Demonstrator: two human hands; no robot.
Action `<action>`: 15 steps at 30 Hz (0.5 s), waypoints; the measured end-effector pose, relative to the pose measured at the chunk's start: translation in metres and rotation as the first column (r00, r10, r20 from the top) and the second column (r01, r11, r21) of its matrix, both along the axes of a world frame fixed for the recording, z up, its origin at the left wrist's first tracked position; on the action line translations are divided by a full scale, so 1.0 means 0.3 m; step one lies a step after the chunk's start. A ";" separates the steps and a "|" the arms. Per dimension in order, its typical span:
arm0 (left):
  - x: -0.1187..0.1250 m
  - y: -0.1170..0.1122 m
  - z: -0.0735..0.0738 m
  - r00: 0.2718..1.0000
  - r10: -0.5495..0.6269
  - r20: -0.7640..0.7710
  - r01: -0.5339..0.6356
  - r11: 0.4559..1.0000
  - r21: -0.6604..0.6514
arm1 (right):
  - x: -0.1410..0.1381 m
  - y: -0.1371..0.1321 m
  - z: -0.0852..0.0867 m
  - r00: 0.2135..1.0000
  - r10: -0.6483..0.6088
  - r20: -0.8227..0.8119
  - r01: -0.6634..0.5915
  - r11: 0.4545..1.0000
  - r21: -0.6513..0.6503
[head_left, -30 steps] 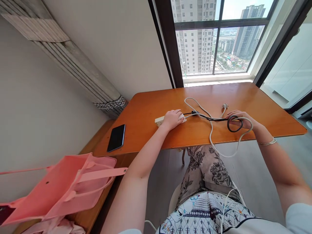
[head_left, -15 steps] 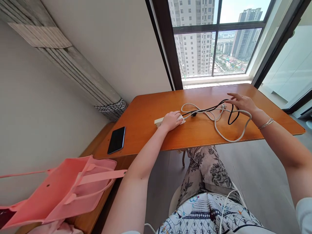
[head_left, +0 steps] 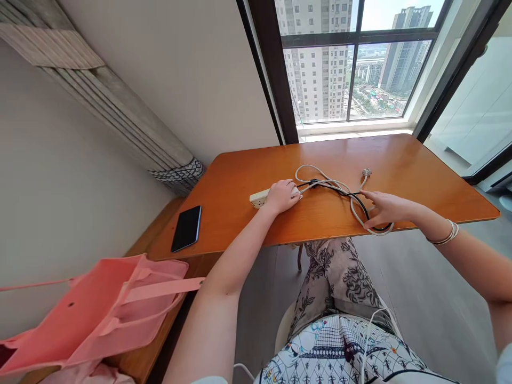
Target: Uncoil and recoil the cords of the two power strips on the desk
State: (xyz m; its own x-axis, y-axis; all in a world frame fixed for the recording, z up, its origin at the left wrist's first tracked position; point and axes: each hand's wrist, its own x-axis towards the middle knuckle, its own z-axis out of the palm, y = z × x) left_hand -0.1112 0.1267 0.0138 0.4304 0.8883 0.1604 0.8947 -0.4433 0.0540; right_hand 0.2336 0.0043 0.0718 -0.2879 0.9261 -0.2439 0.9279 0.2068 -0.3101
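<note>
My left hand (head_left: 282,196) is wrapped over a white power strip (head_left: 259,199) lying on the wooden table (head_left: 240,224). Its left end, with sockets in the side, sticks out past my fingers. From its right end runs a white cord (head_left: 312,166), which loops across the table to a plug (head_left: 366,173). A black cable (head_left: 334,186) lies tangled with the white one. Over the right part of these loops is my right hand (head_left: 382,208), thumb and fingers apart around the cables. Whether its fingertips touch them, I cannot tell.
A dark phone (head_left: 186,228) lies at the table's left end. Beside it, a pink bag (head_left: 120,314) rests on a lower wooden surface. Behind the table are a window (head_left: 356,80) and a gathered curtain (head_left: 132,122). The table's near edge runs just above my legs.
My right hand has come down and nearer to me, and the cable loops on the right have drawn in with it. The plug now lies uncovered. My left hand stays on the power strip.
</note>
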 end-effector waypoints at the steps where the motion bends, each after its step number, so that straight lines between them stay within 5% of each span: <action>1: 0.000 0.000 -0.002 1.000 0.003 -0.007 -0.003 1.000 0.000 | -0.036 -0.022 -0.012 0.997 0.005 0.073 -0.007 1.000 0.020; 9: -0.012 0.012 -0.015 0.999 -0.001 0.040 0.002 1.000 -0.010 | -0.169 -0.079 -0.085 0.869 0.085 0.488 -0.136 0.988 0.069; 15: -0.014 0.000 -0.009 0.998 -0.023 0.063 0.023 1.000 -0.005 | -0.119 0.004 -0.112 0.798 -0.004 0.602 -0.144 0.970 0.198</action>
State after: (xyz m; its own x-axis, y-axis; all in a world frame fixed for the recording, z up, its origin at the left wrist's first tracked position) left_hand -0.1153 0.1268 0.0110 0.4398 0.8794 0.1823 0.8792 -0.4630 0.1126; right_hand 0.1977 0.0055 0.0383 -0.2209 0.9588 -0.1789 0.8923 0.2727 0.3599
